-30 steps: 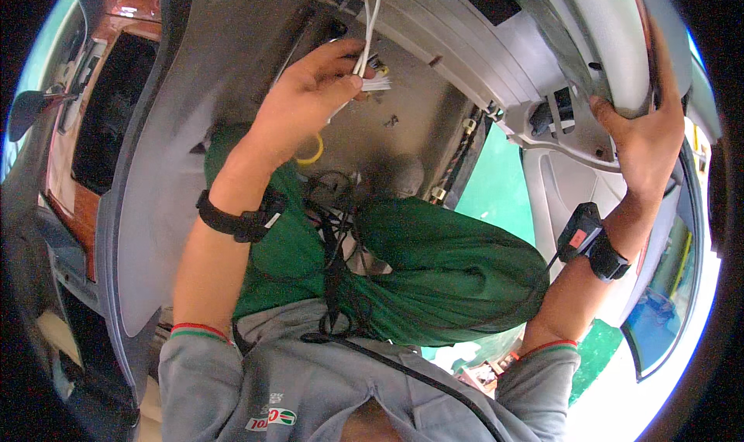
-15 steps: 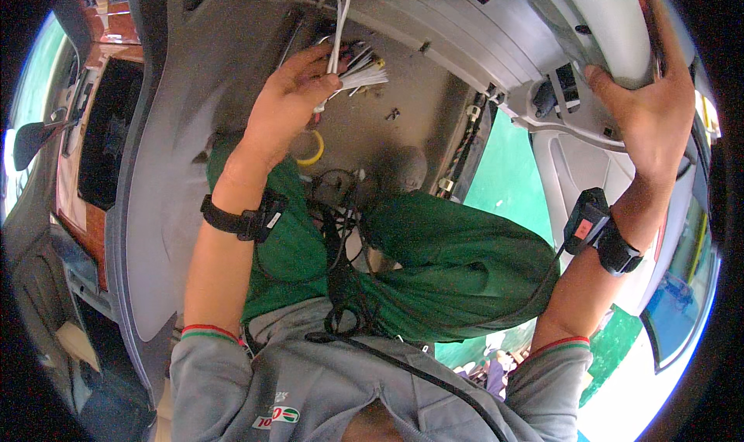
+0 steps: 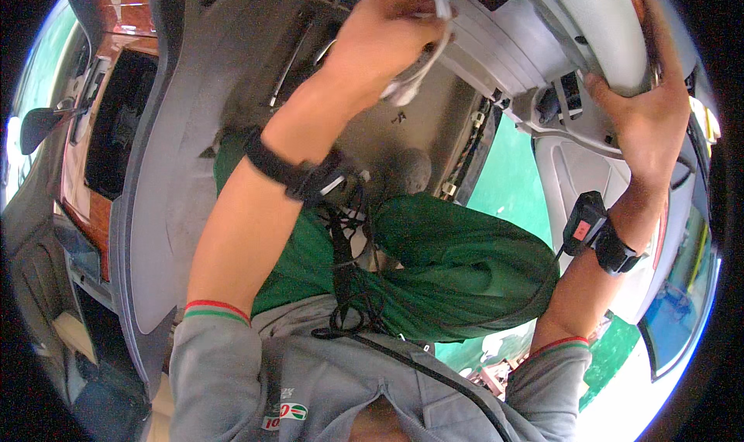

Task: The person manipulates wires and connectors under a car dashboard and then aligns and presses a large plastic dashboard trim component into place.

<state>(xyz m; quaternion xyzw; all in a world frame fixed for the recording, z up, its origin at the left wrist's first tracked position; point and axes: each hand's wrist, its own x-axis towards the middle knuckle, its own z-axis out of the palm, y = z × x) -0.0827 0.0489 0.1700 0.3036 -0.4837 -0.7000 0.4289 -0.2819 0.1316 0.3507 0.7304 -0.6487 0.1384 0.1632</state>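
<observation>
My left hand (image 3: 391,31) is raised at the upper middle, its fingers closed round a bundle of thin white strips (image 3: 403,92) that look like cable ties. One pale strand bends from the fingertips down to the bundle's blurred end. Most of the bundle is hidden by the hand and forearm. At the upper right, my right hand (image 3: 651,124) grips the rounded edge of a light grey trim panel (image 3: 601,27), thumb on the near side and fingers over the far edge.
I sit in a vehicle footwell with a bare brown floor (image 3: 364,144). A wiring harness (image 3: 467,149) runs along the sill by the open doorway. A grey console side (image 3: 159,209) stands at the left. Black cables (image 3: 345,287) lie across my lap.
My left hand has swung up and to the right with the white strips, towards the grey panel. The yellow ring on the floor is now out of sight. My right hand stays on the panel.
</observation>
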